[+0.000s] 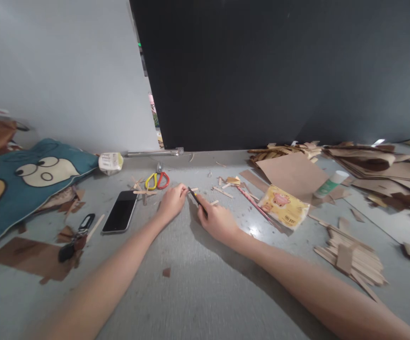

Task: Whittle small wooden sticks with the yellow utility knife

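Note:
My right hand (219, 221) is closed around a slim dark tool with a bit of yellow, seemingly a utility knife (200, 204). Its tip points up and left, toward my left hand (173, 202). The fingertips of that left hand are pinched together at the table, and whatever lies between them is too small to make out. Pale wooden sticks (222, 192) and scraps lie just beyond my right hand. Scissors (157, 181) with one yellow and one red handle rest behind my left hand, near some crossed wooden sticks (145, 192).
A phone (120, 212) and keys (71, 249) lie to the left, before a blue cushion (42, 177). On the right are a yellow packet (284, 206), a glue stick (331, 184), brown cardboard (291, 175) and a pile of cardboard strips (355, 259). A dark panel (282, 71) stands behind.

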Motion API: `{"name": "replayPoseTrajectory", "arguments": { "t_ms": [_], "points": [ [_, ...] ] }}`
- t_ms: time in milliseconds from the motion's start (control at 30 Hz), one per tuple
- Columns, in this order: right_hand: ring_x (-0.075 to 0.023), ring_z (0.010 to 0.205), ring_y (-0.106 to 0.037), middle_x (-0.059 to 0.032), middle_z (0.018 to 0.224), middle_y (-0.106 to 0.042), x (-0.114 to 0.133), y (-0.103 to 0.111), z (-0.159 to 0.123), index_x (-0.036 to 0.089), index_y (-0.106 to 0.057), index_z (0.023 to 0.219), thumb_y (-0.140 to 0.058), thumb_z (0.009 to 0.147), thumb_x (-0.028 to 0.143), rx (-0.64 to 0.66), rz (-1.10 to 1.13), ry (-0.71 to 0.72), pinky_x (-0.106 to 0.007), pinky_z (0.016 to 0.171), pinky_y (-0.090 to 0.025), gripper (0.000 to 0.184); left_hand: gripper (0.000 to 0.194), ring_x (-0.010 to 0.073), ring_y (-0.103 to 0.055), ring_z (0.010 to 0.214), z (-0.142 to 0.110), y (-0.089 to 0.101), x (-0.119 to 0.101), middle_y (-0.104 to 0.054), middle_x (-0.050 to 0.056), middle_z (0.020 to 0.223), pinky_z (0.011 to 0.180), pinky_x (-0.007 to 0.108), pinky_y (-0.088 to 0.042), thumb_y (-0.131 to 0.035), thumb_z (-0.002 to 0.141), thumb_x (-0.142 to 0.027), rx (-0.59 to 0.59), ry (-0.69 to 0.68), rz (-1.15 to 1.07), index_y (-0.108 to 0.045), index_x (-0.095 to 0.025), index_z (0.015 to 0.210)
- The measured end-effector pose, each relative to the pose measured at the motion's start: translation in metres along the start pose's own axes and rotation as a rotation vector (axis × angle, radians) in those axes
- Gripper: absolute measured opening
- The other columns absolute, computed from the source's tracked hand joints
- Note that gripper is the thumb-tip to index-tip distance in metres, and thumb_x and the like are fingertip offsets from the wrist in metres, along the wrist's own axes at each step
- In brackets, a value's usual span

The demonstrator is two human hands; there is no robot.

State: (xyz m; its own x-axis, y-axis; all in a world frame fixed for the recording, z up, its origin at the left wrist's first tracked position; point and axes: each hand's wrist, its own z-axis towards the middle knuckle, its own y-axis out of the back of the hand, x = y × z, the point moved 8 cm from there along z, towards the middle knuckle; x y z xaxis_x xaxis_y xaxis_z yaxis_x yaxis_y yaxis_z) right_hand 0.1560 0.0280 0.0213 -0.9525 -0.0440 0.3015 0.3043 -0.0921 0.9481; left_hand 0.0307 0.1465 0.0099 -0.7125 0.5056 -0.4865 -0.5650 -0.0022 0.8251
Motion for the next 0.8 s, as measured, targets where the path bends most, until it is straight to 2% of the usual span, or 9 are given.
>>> {"name": "replayPoseTrajectory", "arguments": {
  "t_ms": [167, 400, 600, 800],
  "points": [
    [-0.0236, 0.08, -0.074, -0.0116, 0.093, -0.079, 0.0, 0.001, 0.004, 0.026, -0.046, 0.158, -0.035, 0.106, 0.032, -0.011, -0.024, 0.006, -0.027, 0.069, -0.046, 0.053, 0.024, 0.0229, -0.071, 0.083, -0.003, -0.003, -0.008, -0.078, 0.008, 0.089, 0.072, 0.028, -0.044, -0.05, 0.101, -0.031, 0.048, -0.082, -0.049, -0.072, -0.021, 0.099],
    [-0.0232, 0.076, -0.074, -0.0102, 0.089, -0.079, 0.002, -0.002, 0.001, 0.026, -0.045, 0.157, -0.035, 0.106, 0.033, -0.016, -0.001, 0.015, -0.027, 0.066, -0.044, 0.053, 0.023, 0.0236, -0.071, 0.085, -0.001, 0.003, 0.004, -0.078, 0.011, 0.088, 0.073, 0.029, -0.043, -0.051, 0.1, -0.026, -0.045, 0.021, 0.015, -0.073, -0.019, 0.095],
    [-0.0236, 0.078, -0.073, -0.0085, 0.088, -0.078, -0.001, 0.003, 0.004, 0.027, -0.05, 0.155, -0.038, 0.105, 0.031, -0.036, 0.067, 0.015, -0.027, 0.067, -0.042, 0.052, 0.027, 0.0223, -0.07, 0.083, -0.004, 0.0, -0.004, -0.078, 0.008, 0.088, 0.071, 0.028, -0.042, -0.049, 0.102, -0.03, 0.005, -0.088, -0.027, -0.073, -0.02, 0.098],
    [-0.0227, 0.075, -0.073, -0.0072, 0.086, -0.078, 0.0, 0.002, 0.004, 0.03, -0.05, 0.154, -0.039, 0.105, 0.032, -0.04, 0.065, -0.005, -0.026, 0.065, -0.041, 0.05, 0.027, 0.0238, -0.07, 0.083, -0.002, 0.007, 0.006, -0.078, 0.011, 0.09, 0.069, 0.029, -0.041, -0.049, 0.101, -0.028, -0.065, 0.057, 0.064, -0.073, -0.018, 0.096]
  ]
}}
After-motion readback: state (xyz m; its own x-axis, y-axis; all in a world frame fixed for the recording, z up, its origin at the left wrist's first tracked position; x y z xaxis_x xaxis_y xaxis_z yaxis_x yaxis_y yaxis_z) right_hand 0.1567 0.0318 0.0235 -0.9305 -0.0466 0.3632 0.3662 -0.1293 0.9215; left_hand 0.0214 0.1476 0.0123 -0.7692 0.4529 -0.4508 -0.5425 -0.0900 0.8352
